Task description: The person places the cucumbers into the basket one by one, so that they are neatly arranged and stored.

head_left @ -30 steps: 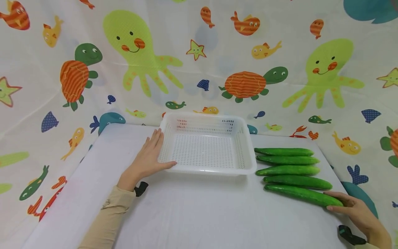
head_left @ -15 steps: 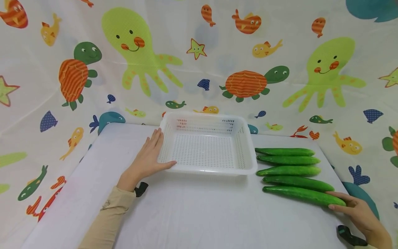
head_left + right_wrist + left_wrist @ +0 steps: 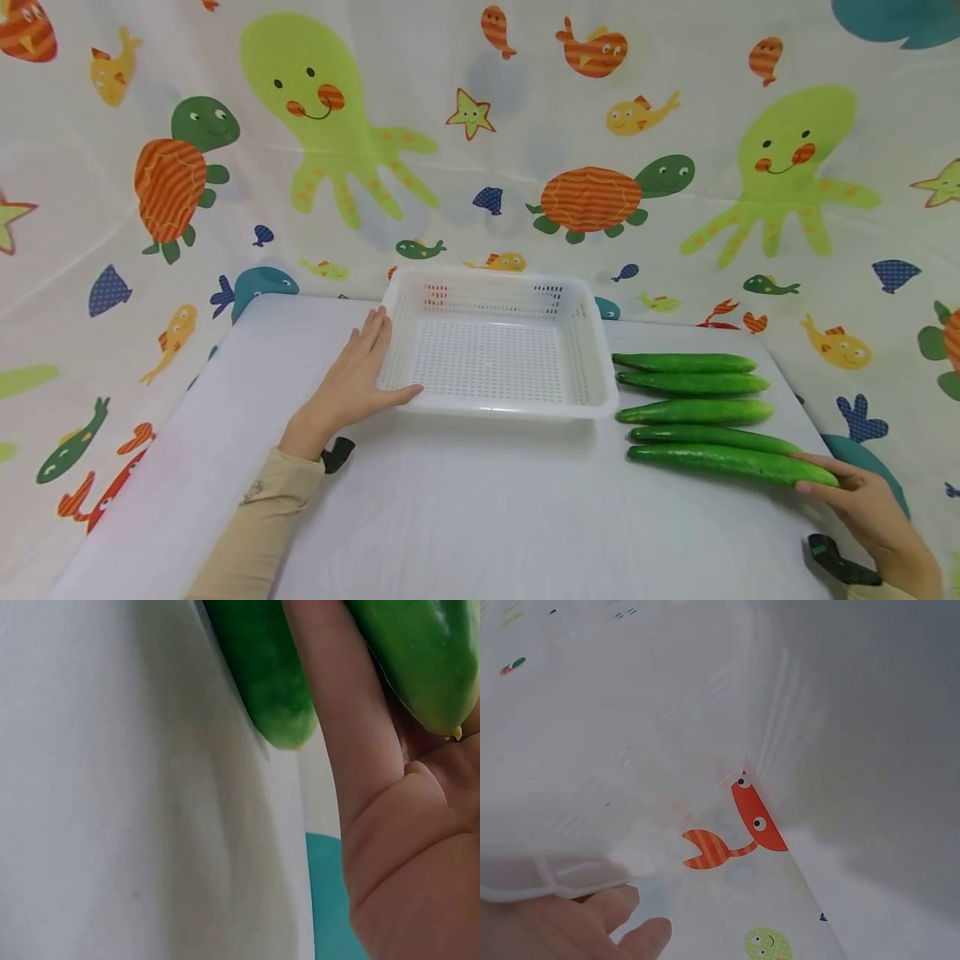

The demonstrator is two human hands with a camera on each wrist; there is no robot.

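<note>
A white perforated plastic basket [image 3: 491,410] stands at the back middle of the table. My left hand [image 3: 356,375] rests against its left side, fingers straight along the wall and thumb spread over the front corner. In the left wrist view, fingers [image 3: 641,937] show beside the basket's rim. At the right, my right hand [image 3: 870,504] pinches the right end of the nearest cucumber [image 3: 720,462] between thumb and fingers. The right wrist view shows that cucumber's tip [image 3: 427,667] at the palm, with another cucumber [image 3: 262,682] behind the finger.
Several more cucumbers lie in a row right of the basket, among them the backmost cucumber [image 3: 686,362] and a paler cucumber [image 3: 697,411]. A white cloth [image 3: 480,508] covers the table. Behind it hangs a curtain [image 3: 420,75] printed with sea animals.
My right hand has shifted slightly up and right in the head view, and the gripped cucumber now lies closer against its neighbour, overlapping it. The left hand stays on the basket.
</note>
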